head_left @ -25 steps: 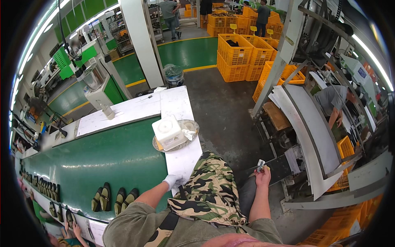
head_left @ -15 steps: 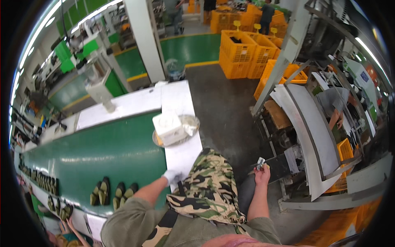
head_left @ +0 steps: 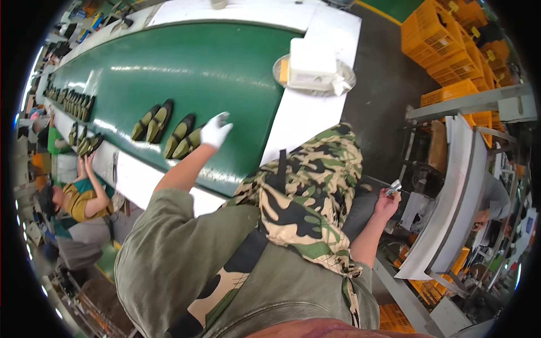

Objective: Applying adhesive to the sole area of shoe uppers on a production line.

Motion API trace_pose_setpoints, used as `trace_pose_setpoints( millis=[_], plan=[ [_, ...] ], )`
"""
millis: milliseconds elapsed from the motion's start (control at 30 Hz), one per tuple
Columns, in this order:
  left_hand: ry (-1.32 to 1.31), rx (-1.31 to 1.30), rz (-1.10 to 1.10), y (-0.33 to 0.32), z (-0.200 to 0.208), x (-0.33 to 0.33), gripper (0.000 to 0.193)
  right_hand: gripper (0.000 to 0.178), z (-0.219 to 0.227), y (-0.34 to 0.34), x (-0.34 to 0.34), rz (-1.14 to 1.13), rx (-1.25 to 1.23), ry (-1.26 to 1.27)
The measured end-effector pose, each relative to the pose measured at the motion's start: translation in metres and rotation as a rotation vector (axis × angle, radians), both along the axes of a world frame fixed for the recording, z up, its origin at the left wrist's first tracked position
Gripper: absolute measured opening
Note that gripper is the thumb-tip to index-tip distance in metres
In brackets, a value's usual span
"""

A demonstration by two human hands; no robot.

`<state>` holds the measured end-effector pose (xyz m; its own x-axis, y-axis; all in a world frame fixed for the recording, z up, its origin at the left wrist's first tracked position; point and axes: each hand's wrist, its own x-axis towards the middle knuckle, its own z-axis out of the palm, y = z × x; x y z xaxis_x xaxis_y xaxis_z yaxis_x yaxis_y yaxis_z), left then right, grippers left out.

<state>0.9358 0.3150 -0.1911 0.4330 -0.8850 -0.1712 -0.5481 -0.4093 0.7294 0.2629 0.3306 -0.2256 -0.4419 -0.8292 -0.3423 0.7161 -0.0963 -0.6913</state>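
Note:
My left hand (head_left: 215,130), in a white glove, hangs over the green conveyor belt (head_left: 231,67) with fingers stretched out and nothing in them. It is nearest to a pair of dark flat shoes (head_left: 179,135) with olive insides, and partly covers the right shoe of that pair. Another such pair (head_left: 153,121) stands just left of it. Off to the right, beside my thigh, my bare right hand (head_left: 386,205) is closed around a small silvery metal object (head_left: 394,187), whose exact kind I cannot make out.
A white block-like box (head_left: 313,61) sits on a round tray (head_left: 276,72) on the white tabletop beside the belt. Several shoes (head_left: 76,104) line the belt's far left. A co-worker (head_left: 90,200) handles shoes there. Orange crates (head_left: 431,39) and a metal-framed rack (head_left: 451,197) stand right.
My left hand has moved off the white tabletop and over the belt to the shoes. The view has swung toward the left. My right hand still holds the metal object.

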Motion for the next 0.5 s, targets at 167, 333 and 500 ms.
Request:
trace_pose_setpoints(
  millis=[167, 333, 500],
  plan=[
    [-0.436, 0.125, -0.129, 0.052, 0.019, 0.091, 0.055, 0.017, -0.013, 0.007, 0.004, -0.114, 0.096, -0.064],
    [-0.418, 0.229, -0.357, 0.079, 0.033, 0.092, 0.052, 0.016, -0.006, 0.013, 0.009, -0.125, 0.146, -0.003],
    [-0.475, 0.509, -0.129, 0.096, 0.026, 0.110, 0.072, 0.020, 0.001, 0.002, 0.018, -0.139, 0.150, 0.046]
  ],
)
